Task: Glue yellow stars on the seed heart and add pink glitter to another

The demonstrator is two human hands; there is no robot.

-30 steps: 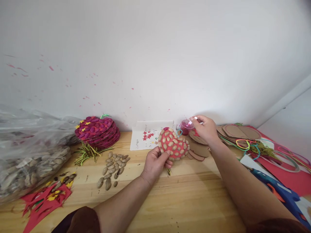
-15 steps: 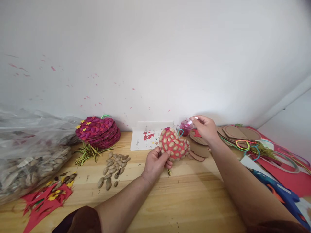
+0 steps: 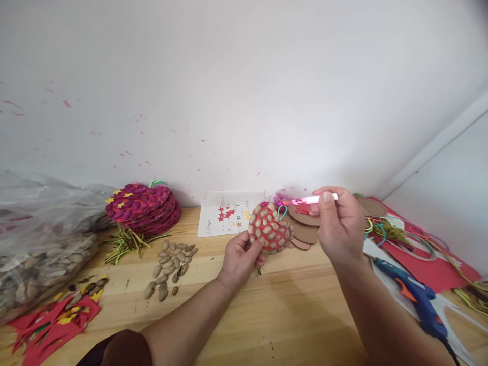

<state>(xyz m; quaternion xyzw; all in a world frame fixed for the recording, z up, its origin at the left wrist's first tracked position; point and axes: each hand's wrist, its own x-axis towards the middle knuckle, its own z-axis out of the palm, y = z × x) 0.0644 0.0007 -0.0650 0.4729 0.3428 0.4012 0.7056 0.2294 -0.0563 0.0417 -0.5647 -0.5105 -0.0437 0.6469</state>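
My left hand [image 3: 244,253] pinches the lower left edge of a red heart-shaped craft piece [image 3: 271,230] covered with peanut shells. One shell at its top left is painted magenta, and a blue loop [image 3: 282,212] stands at its notch. To the right, my right hand [image 3: 340,219] is closed on a slim white paintbrush [image 3: 316,199], held almost level. Magenta paint coats its left end, where I cannot make out bristles. Just behind that end is a clear cup of magenta paint [image 3: 281,195], partly hidden by the heart and the brush.
Magenta peanut hearts [image 3: 152,208] are stacked at left, near loose peanuts [image 3: 171,264], a plastic bag of peanuts [image 3: 41,264] and red scraps [image 3: 57,325]. A printed sheet [image 3: 209,223] lies behind. Cardboard pieces [image 3: 305,234] and a blue glue gun [image 3: 419,300] lie at right.
My right hand has drawn the brush up and to the right, away from the paint cup, and turned it nearly level. My left hand keeps hold of the heart. The view has shifted right.
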